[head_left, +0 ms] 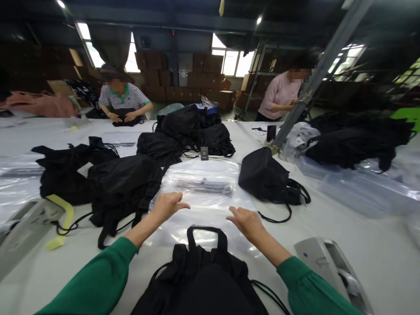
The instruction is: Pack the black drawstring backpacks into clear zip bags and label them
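A stack of clear plastic bags (210, 168) with dark printed text lies flat in front of me. At its near part, my left hand (168, 206) is closed at the left side of a clear plastic bag, its thumb pointing inward. Across from it, my right hand (246, 222) is closed at the bag's right side, fingertips toward the middle. The film is so transparent that the exact grip is hard to see. Closest to me is a black drawstring backpack (206, 284), its carry loop lying over the near plastic. Neither hand touches this backpack.
Black backpacks (127, 179) lie to the left, more are piled behind (190, 127), and one (265, 175) is at right. Grey tape-dispenser-like devices (331, 267) flank me. A metal post (315, 83) rises at right. Two people (126, 103) work across the table.
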Available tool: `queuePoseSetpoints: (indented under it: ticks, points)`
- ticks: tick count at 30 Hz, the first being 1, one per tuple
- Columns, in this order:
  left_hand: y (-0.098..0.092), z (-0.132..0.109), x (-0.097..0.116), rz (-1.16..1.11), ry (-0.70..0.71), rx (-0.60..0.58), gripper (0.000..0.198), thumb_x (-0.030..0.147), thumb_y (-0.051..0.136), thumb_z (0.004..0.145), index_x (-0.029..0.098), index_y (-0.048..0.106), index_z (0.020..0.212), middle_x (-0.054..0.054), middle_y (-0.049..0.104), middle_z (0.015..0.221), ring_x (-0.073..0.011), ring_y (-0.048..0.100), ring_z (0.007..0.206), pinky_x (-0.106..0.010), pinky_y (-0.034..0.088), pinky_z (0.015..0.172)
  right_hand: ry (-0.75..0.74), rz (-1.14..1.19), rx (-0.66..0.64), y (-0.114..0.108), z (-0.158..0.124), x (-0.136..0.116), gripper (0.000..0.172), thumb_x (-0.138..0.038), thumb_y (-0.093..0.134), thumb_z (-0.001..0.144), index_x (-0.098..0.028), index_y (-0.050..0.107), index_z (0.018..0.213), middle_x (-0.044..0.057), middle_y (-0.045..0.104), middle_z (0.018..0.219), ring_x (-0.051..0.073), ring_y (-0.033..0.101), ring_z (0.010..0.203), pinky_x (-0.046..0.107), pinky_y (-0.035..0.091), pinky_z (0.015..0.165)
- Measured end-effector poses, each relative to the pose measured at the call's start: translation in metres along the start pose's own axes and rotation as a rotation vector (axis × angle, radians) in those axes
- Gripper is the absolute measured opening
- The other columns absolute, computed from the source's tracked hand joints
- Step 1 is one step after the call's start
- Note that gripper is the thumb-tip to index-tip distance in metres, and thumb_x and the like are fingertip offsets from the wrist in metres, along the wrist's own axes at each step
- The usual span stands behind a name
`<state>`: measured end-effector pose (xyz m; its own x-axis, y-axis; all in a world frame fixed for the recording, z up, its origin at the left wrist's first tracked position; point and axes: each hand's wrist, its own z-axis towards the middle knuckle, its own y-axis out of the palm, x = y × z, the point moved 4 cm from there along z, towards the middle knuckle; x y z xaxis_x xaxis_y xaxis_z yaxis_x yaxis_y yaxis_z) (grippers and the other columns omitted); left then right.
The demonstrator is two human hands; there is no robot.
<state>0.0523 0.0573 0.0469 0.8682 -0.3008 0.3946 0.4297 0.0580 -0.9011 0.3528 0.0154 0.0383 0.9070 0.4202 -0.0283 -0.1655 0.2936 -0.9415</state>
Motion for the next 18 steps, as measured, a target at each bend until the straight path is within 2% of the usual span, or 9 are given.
queuePoseSetpoints:
  ticks: [2,5,7,10,12,15,18]
  points:
    - [-0.003,-0.004,-0.007,0.031,-0.008,-0.006,0.030,0.049,0.068,0.080,0.020,0.058,0.076,-0.004,0.062,0.074,-0.0213,0.058,0.075,-0.027,0.037,0.064,-0.002,-0.026,0.020,-0.003,-0.002,0.010,0.030,-0.034,0.046,0.098,-0.019,0.068,0.084,0.007,0.063,0.064,0.017,0.057,0.054,0.025,0.029,0.049]
    - [-0.007,-0.009,-0.023,0.048,-0.054,0.002,0.014,0.033,0.065,0.085,0.021,0.059,0.080,-0.004,0.064,0.082,-0.0216,0.060,0.080,-0.028,0.040,0.069,-0.018,-0.058,0.103,-0.007,-0.005,0.029,0.046,-0.033,0.032,0.100,-0.020,0.065,0.071,0.007,0.058,0.062,0.018,0.055,0.051,0.026,0.028,0.046]
    - [-0.013,-0.012,-0.038,0.020,-0.119,0.042,0.005,0.023,0.061,0.087,0.021,0.059,0.082,-0.006,0.064,0.088,-0.0218,0.061,0.085,-0.029,0.041,0.072,-0.038,-0.103,0.163,-0.006,-0.009,0.044,0.046,-0.037,0.030,0.100,-0.021,0.067,0.076,0.007,0.059,0.068,0.019,0.058,0.056,0.025,0.032,0.046]
    - [-0.024,-0.019,-0.062,-0.108,-0.253,0.155,0.011,0.013,0.052,0.089,0.020,0.059,0.085,-0.008,0.062,0.096,-0.0231,0.059,0.095,-0.031,0.041,0.078,-0.023,-0.117,0.210,0.000,-0.017,0.068,0.039,-0.034,0.033,0.098,-0.021,0.068,0.089,0.007,0.064,0.076,0.021,0.064,0.062,0.026,0.042,0.049]
    - [-0.031,-0.024,-0.078,-0.258,-0.351,0.227,0.012,0.011,0.050,0.090,0.020,0.058,0.086,-0.007,0.061,0.092,-0.0229,0.059,0.095,-0.033,0.042,0.080,0.025,-0.095,0.216,0.003,-0.023,0.082,0.036,-0.030,0.035,0.094,-0.020,0.069,0.090,0.008,0.066,0.074,0.022,0.065,0.060,0.028,0.045,0.049]
    - [-0.033,-0.026,-0.097,-0.575,-0.480,0.294,0.004,0.018,0.055,0.091,0.018,0.059,0.092,-0.003,0.059,0.085,-0.0195,0.060,0.086,-0.034,0.046,0.078,0.169,0.045,0.193,0.002,-0.028,0.095,0.032,-0.034,0.042,0.088,-0.020,0.070,0.087,0.011,0.071,0.080,0.027,0.067,0.067,0.035,0.051,0.056]
    - [-0.029,-0.019,-0.109,-1.001,-0.577,0.338,0.020,0.030,0.058,0.092,0.014,0.059,0.105,-0.004,0.062,0.095,-0.0159,0.061,0.081,-0.034,0.053,0.073,0.504,0.398,0.093,0.001,-0.027,0.102,0.028,-0.042,0.059,0.078,-0.020,0.073,0.085,0.013,0.074,0.087,0.034,0.069,0.081,0.041,0.055,0.066]
